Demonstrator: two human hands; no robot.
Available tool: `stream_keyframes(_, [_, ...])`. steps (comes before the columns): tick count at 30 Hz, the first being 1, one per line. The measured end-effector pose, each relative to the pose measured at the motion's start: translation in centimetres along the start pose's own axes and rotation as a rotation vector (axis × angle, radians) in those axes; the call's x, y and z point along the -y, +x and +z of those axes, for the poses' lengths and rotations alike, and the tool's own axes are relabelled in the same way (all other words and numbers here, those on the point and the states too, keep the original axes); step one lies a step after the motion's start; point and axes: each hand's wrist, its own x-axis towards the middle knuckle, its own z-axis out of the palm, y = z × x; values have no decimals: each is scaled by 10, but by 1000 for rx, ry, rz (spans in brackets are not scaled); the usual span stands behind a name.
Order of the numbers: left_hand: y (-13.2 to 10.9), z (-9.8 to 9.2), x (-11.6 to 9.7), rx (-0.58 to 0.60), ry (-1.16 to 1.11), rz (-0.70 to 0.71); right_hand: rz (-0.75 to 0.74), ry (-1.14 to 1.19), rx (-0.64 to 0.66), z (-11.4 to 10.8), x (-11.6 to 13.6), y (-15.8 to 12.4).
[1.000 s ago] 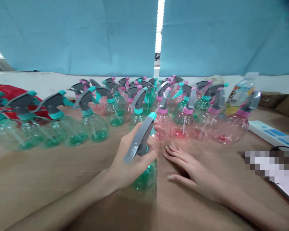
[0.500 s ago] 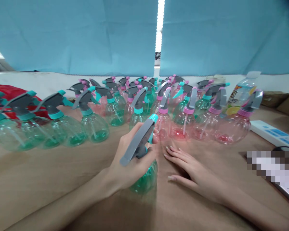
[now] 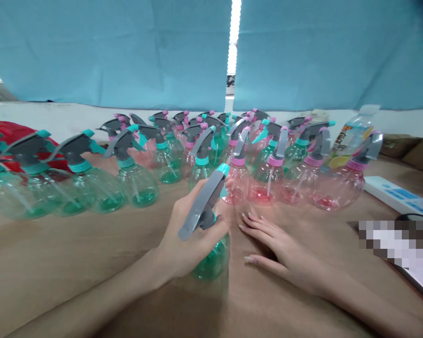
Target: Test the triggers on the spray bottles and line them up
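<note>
In the middle of the head view, my left hand (image 3: 183, 234) wraps round the neck of a green spray bottle (image 3: 213, 260). The bottle's grey trigger head with a turquoise nozzle slants up above the fingers. Part of the neck is hidden by my thumb and palm. My right hand (image 3: 280, 249) lies flat on the brown table (image 3: 127, 253) to the right, fingers stretched, holding nothing and apart from the bottle. Just beyond it stand pink spray bottles (image 3: 264, 195). A row of green spray bottles (image 3: 139, 188) stands to the left.
More spray bottles crowd behind the front row. At the right are a labelled drink bottle (image 3: 352, 134), a white device with blue buttons (image 3: 398, 192) and a pixelated object (image 3: 402, 249). Red material (image 3: 21, 134) lies far left, and a blue curtain (image 3: 109, 56) hangs behind.
My left hand keeps its hold on the spray bottle, which has barely shifted. The right hand remains flat on the table. The whole view has moved very slightly.
</note>
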Motion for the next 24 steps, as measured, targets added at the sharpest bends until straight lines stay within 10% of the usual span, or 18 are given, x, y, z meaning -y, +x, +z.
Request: stream_keyframes(24, [0,0,-2,67,-76,-81,5,7,-7,1,1,0])
